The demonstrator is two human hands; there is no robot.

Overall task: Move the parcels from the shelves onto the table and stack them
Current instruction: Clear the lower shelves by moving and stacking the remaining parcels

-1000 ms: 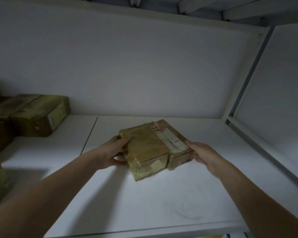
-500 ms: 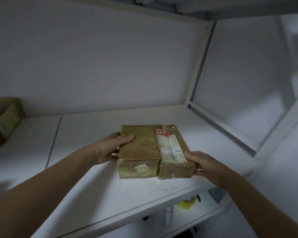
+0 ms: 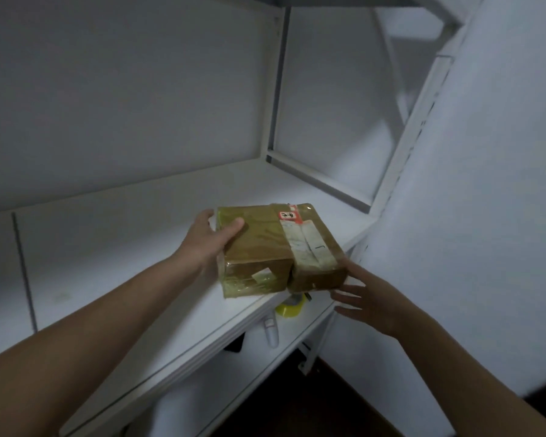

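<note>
- Parcel (image 3: 259,247): flat brown carton bound in glossy clear tape (image 3: 246,287). It is held at the front edge of the shelf (image 3: 123,247), with its near right corner overhanging.
- Handling, as judged: stiff-sided and light to moderate in weight. The tape film is likely slippery, and the seam between the two halves may flex if only one side is gripped.
- Left hand (image 3: 208,238): clamped on the left edge, thumb laid on top, fingers hidden beneath.
- Right hand (image 3: 369,298): fingers straight and spread, just beside the near right corner; contact cannot be told.
- Hold advised: opposite side edges, with fingers passed underneath.
</note>
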